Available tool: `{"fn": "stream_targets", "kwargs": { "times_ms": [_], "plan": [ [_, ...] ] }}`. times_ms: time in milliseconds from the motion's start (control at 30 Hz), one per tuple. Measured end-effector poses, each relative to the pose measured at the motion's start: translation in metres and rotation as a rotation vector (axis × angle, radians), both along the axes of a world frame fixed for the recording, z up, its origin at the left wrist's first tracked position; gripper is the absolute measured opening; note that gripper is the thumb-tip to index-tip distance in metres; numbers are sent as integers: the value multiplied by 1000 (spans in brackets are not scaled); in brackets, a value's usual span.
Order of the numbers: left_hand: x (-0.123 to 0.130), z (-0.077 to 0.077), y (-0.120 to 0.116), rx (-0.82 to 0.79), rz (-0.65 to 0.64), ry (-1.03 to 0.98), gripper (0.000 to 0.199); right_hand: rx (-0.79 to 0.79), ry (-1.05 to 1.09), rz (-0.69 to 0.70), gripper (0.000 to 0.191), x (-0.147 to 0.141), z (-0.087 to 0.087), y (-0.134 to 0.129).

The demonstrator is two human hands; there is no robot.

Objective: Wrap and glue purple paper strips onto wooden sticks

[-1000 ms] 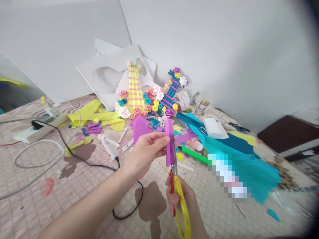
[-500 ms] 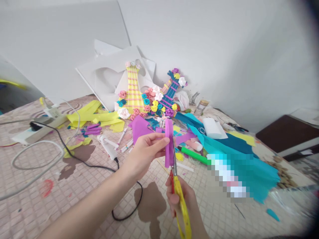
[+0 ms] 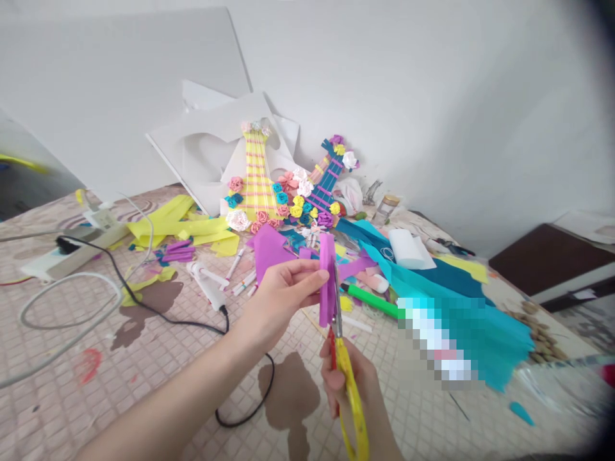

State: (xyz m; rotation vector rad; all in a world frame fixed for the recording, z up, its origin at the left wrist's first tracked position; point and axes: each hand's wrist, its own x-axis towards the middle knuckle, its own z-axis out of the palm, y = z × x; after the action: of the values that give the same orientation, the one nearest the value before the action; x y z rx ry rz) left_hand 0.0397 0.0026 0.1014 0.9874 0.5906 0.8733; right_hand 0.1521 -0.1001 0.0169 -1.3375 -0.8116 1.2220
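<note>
Pinching is done by the left hand, with the folded purple strip gripped between thumb and fingers and held up in front of the person, over the middle of the counter. The scissors are held by the right hand, whose fingers are curled around the yellow and red handles. The blades are laid along the strip's right edge; how far they are parted cannot be told, since one is largely hidden.

From here, a slanted or ragged edge could be produced if the strip is allowed to twist in so narrow a pinch, or if its folded layers are let slide over one another. The left fingertips could also be nicked, as the blades are set close beside them.

The strip's long axis is seen nearly upright in the view, its lower end directed toward the person and the scissors' pivot, its upper end toward the blue paper guitar at the back. The blades are pointed the same way, almost parallel to it. The larger purple sheet is seen beyond the left hand.
</note>
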Motion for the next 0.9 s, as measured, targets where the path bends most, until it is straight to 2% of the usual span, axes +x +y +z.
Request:
{"fn": "stream_targets", "kwargs": {
  "times_ms": [233,533,667,833,900],
  "plan": [
    [0,0,-1,-1,-1,-11,20,-13,0,5,37,0,-3,1],
    [1,0,-1,6,-12,19,22,15,68,50,49,6,-14,3],
    [2,-2,-2,14,-5,47,22,-19,133,57,45,4,-11,1],
    [2,-1,-2,15,-12,58,22,26,48,-4,48,2,-5,1],
    [1,0,-2,15,-11,65,22,3,51,16,49,3,-3,2]
  ]
}}
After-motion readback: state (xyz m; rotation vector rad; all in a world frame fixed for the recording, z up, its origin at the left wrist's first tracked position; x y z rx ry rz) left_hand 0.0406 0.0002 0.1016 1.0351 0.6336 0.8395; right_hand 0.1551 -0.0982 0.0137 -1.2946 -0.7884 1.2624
